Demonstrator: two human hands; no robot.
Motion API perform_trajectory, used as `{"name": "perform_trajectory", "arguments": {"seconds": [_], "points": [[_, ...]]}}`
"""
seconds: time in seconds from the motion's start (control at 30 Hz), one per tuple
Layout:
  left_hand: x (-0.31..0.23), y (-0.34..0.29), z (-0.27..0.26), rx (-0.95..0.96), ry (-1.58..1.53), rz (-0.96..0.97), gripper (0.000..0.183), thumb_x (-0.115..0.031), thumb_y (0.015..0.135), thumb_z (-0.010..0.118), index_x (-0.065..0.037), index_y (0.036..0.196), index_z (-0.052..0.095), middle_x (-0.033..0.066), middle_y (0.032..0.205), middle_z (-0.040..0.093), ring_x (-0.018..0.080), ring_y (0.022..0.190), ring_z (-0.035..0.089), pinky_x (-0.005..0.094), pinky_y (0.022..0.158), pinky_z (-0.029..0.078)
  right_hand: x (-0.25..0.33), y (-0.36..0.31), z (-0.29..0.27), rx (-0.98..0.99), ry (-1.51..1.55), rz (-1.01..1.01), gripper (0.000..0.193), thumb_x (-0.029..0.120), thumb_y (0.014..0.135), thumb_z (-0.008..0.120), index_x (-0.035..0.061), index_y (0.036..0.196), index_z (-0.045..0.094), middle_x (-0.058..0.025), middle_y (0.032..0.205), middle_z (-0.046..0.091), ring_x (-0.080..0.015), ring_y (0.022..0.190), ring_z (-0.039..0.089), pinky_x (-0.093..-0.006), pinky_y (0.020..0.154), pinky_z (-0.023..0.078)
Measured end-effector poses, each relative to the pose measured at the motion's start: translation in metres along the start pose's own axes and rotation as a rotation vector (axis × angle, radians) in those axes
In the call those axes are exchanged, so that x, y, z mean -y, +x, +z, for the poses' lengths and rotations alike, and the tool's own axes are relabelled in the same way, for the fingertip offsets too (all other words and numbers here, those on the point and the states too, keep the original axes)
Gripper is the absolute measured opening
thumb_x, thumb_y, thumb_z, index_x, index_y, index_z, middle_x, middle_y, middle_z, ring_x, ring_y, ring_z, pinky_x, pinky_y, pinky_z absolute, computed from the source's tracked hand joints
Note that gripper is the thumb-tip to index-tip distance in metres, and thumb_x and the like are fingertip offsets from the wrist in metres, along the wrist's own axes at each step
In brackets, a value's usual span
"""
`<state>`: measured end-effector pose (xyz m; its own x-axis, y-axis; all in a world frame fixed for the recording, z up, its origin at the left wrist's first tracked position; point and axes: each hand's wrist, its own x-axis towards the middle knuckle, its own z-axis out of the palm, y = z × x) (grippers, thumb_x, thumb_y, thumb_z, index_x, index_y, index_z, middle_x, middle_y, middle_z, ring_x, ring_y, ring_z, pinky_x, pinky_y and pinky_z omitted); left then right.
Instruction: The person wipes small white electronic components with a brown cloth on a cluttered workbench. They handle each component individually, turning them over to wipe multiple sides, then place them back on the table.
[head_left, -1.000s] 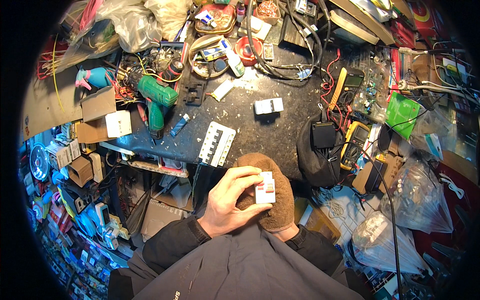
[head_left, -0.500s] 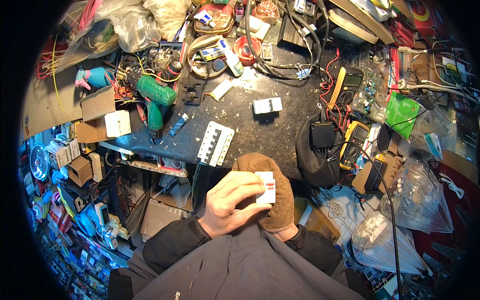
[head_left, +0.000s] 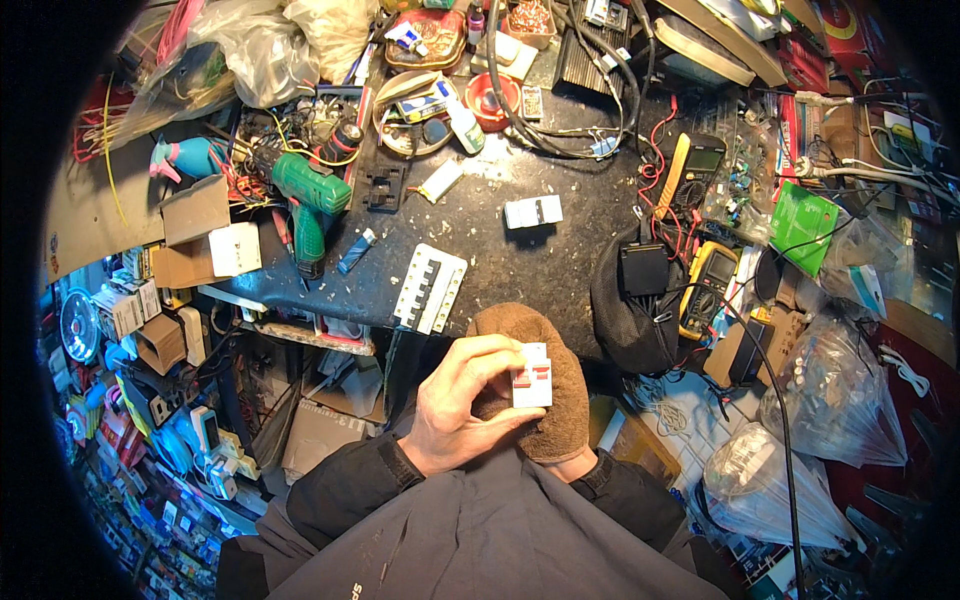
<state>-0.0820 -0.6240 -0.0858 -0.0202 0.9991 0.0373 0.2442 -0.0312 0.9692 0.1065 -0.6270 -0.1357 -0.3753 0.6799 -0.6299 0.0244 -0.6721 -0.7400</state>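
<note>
Between the thumb and fingers of my left hand (head_left: pixel 452 405) is a small white circuit breaker (head_left: pixel 532 384) with red marks on its front. Right behind it, a brown towelling cloth (head_left: pixel 522 325) covers my right hand (head_left: pixel 570 466) like a mitt. Only the wrist shows below the cloth, and the fingers are hidden. Just beyond, at the bench's front edge, lies a white row of circuit breakers (head_left: pixel 430 289) with black switches. Farther back on the bench rests another small white device (head_left: pixel 533 211) with a dark part.
A green cordless drill (head_left: pixel 312 200) and a blue tube-like object (head_left: pixel 357 250) lie to the left. On the right are a black mesh pouch (head_left: pixel 628 315), a yellow multimeter (head_left: pixel 710 285) and red test leads (head_left: pixel 652 180). A cable (head_left: pixel 770 375) hangs down past the bench.
The left fingers have shifted slightly up and left on the circuit breaker, showing more of its front. The cloth-covered right hand has barely moved.
</note>
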Motion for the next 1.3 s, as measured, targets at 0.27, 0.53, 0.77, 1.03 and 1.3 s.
{"name": "perform_trajectory", "arguments": {"seconds": [0.27, 0.53, 0.77, 1.03, 1.3], "points": [[-0.005, 0.007, -0.004, 0.093, 0.053, -0.003, 0.066, -0.011, 0.081, 0.104, -0.005, 0.14, 0.077, 0.016, 0.147, 0.065, 0.0182, 0.104, 0.073, 0.0333, 0.089, 0.065, -0.002, -0.001, 0.003, 0.039, -0.002, -0.058, 0.046, 0.016, 0.118, 0.061, 0.0079, 0.162, 0.051, -0.0084, 0.15, 0.065, -0.0203, 0.136, 0.066, -0.0365, 0.115, 0.056], [-0.005, 0.01, -0.005, 0.062, 0.028, 0.041, 0.045, -0.009, 0.08, 0.102, -0.006, 0.122, 0.086, 0.0112, 0.131, 0.072, 0.0253, 0.115, 0.07, 0.0338, 0.086, 0.062, 0.005, 0.004, 0.001, 0.06, -0.111, -0.018, 0.048, 0.018, 0.117, 0.063, 0.009, 0.163, 0.053, -0.008, 0.153, 0.066, -0.0225, 0.143, 0.065, -0.0374, 0.121, 0.053], [-0.003, 0.01, -0.004, 0.047, 0.002, 0.045, 0.045, -0.008, 0.079, 0.102, -0.007, 0.122, 0.088, 0.0103, 0.127, 0.071, 0.0252, 0.112, 0.072, 0.033, 0.084, 0.063, -0.006, 0.007, 0.002, 0.068, -0.16, -0.018, 0.047, 0.021, 0.118, 0.061, 0.011, 0.163, 0.054, -0.0071, 0.155, 0.066, -0.0229, 0.146, 0.063, -0.0384, 0.124, 0.05], [-0.003, 0.009, -0.006, 0.049, 0.092, 0.083, 0.052, -0.008, 0.078, 0.103, -0.006, 0.126, 0.084, 0.0133, 0.133, 0.07, 0.0245, 0.112, 0.075, 0.0343, 0.085, 0.068, -0.003, 0.011, -0.001, 0.079, -0.206, 0.036, 0.051, 0.021, 0.118, 0.061, 0.0103, 0.166, 0.05, -0.0093, 0.161, 0.061, -0.0237, 0.151, 0.059, -0.0393, 0.126, 0.048], [-0.001, 0.007, -0.007, 0.03, -0.135, -0.089, 0.073, -0.013, 0.083, 0.104, -0.003, 0.146, 0.068, 0.0169, 0.148, 0.065, 0.0218, 0.118, 0.074, 0.0315, 0.088, 0.068, 0.006, 0.003, 0.01, 0.027, -0.119, -0.112, 0.04, 0.017, 0.117, 0.065, 0.0073, 0.154, 0.055, -0.0063, 0.139, 0.066, -0.0198, 0.128, 0.066, -0.0351, 0.11, 0.055]]}}
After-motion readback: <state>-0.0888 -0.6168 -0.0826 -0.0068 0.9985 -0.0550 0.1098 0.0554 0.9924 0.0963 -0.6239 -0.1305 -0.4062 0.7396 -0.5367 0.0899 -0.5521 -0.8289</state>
